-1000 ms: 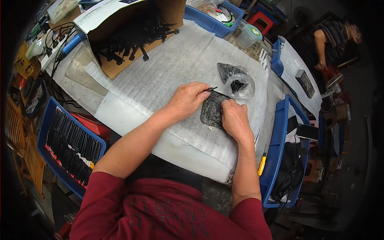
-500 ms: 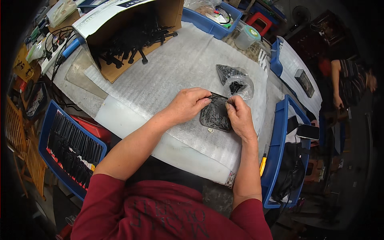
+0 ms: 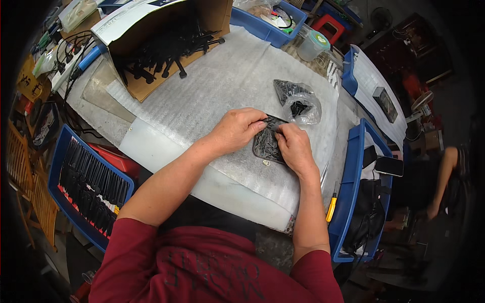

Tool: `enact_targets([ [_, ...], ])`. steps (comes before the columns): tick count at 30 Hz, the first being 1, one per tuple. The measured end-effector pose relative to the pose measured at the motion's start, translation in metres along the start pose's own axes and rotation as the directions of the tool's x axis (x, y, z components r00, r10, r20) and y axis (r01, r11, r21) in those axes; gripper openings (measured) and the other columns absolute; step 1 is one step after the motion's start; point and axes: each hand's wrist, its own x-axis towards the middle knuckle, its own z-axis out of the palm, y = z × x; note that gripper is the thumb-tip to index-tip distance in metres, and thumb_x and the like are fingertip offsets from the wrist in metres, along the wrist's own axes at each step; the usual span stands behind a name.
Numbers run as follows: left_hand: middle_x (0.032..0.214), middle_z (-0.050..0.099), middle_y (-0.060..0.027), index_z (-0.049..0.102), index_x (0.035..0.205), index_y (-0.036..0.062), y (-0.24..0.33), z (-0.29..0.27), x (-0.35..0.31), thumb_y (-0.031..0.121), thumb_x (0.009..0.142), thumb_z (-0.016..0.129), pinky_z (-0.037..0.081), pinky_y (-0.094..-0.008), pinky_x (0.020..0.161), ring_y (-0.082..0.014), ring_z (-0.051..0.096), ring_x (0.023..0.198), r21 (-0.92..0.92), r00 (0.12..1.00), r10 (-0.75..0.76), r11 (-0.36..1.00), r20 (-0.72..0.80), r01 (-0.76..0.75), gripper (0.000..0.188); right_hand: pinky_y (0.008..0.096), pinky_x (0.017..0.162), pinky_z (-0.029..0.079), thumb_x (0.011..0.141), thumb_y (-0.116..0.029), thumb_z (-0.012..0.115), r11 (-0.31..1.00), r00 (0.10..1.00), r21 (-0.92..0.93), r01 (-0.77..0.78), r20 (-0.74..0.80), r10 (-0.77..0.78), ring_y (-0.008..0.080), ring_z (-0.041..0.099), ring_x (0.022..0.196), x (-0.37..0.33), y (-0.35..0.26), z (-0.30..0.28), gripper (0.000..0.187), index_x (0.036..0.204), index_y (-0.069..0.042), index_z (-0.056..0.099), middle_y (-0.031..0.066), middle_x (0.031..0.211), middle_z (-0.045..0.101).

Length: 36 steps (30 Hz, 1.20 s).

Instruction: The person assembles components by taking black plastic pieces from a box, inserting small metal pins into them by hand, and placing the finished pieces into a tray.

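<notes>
A small dark tray (image 3: 266,147) filled with small metal pieces, probably screws, lies on the foam-covered table in front of me. At its far left corner is my left hand (image 3: 235,132), thumb and fingertips pinched together. My right hand (image 3: 296,147) covers the tray's right side, with its fingers closed in a pinch over the pieces. Whatever is between the fingertips of either hand is too small or hidden to name. Just beyond the tray sits an open clear plastic bag (image 3: 305,112) of small black parts. A tiny pale ring-like bit (image 3: 266,162) lies by the tray's near edge.
An open carton (image 3: 144,90) of black parts stands at the far left. Blue bins flank the table, one on the left (image 3: 129,188) and one on the right (image 3: 348,202). A yellow-handled screwdriver (image 3: 331,208) lies near my right forearm. Another person's arm (image 3: 444,177) shows at far right.
My right hand has shifted left from the tray's right edge to over its contents. The left hand has barely moved. At the far right, the other person has moved nearer.
</notes>
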Motion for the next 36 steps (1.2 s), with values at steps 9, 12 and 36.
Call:
enact_targets([
  [9, 0.078, 0.059, -0.0118, 0.058, 0.088, -0.0007, -0.003, 0.003, 0.000, 0.011, 0.077, 0.057, 0.044, -0.0308, 0.060, -0.0227, 0.057, 0.067, 0.017, 0.998, 0.062, 0.998, -0.028, -0.062, 0.016, 0.0394, 0.063, 0.035, 0.073, -0.006, 0.051, 0.984, 0.997, -0.178, 0.011, 0.071, 0.002, 0.0289, 0.053, 0.070, 0.004, -0.006, 0.008, 0.006, 0.077, -0.002, 0.052, 0.0127, 0.072, 0.055],
  [12, 0.078, 0.059, -0.0119, 0.058, 0.088, -0.0008, 0.000, 0.002, 0.000, 0.011, 0.076, 0.057, 0.044, -0.0307, 0.060, -0.0228, 0.057, 0.068, 0.015, 0.999, 0.038, 0.999, -0.004, -0.038, 0.016, 0.0401, 0.064, 0.034, 0.072, -0.003, 0.048, 0.968, 0.993, -0.252, 0.013, 0.117, 0.018, 0.0299, 0.053, 0.070, 0.007, -0.011, 0.007, 0.005, 0.076, -0.002, 0.051, 0.0138, 0.072, 0.054],
  [36, 0.076, 0.058, -0.0126, 0.057, 0.084, -0.0007, 0.004, -0.001, 0.000, 0.012, 0.077, 0.055, 0.044, -0.0334, 0.061, -0.0263, 0.056, 0.070, -0.061, 0.999, 0.012, 0.998, 0.045, -0.009, 0.015, 0.0199, 0.057, 0.042, 0.081, -0.002, 0.047, 0.707, 0.969, 0.664, -0.243, 0.132, 0.210, 0.0070, 0.049, 0.060, 0.001, 0.003, -0.012, 0.015, 0.095, 0.002, 0.051, 0.0036, 0.075, 0.053],
])
